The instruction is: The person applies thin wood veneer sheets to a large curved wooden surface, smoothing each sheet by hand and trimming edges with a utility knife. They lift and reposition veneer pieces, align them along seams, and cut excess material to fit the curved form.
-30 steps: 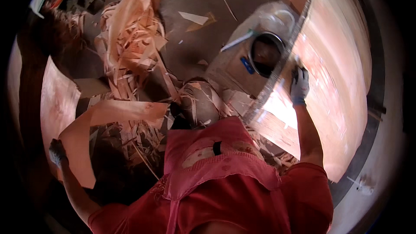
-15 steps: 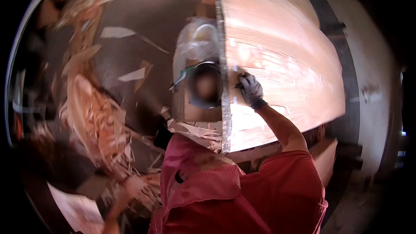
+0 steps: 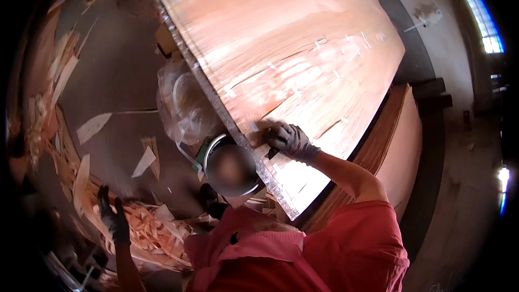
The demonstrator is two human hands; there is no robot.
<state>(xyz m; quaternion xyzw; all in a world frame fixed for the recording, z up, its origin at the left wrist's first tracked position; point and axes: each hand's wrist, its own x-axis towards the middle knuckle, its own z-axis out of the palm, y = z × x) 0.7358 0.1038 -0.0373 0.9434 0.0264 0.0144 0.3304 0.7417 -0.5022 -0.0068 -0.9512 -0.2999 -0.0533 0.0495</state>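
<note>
My right hand (image 3: 292, 141), in a grey glove, is closed over the near part of a large wood veneer sheet (image 3: 303, 65). A dark pointed bit shows beneath its fingers, but what it grips is mostly hidden. Pale tape-like strips dot the sheet's surface, and several dark cracks run along it. My left hand (image 3: 113, 217), in a dark glove, is held out to the left over a heap of veneer scraps (image 3: 157, 232). Its fingers are stretched out and nothing shows in them.
Left of the sheet's metal-edged side (image 3: 216, 97) stand a round metal-rimmed thing (image 3: 219, 139), blurred inside, and a clear plastic bag (image 3: 186, 103). A veneer stack (image 3: 397, 146) lies to the right. Loose strips (image 3: 94, 127) litter the dark floor at left.
My view has turned, so the sheet now slants. My right hand stays on the sheet near its metal-edged side. My left hand, blurred low at left before, is now raised and farther left.
</note>
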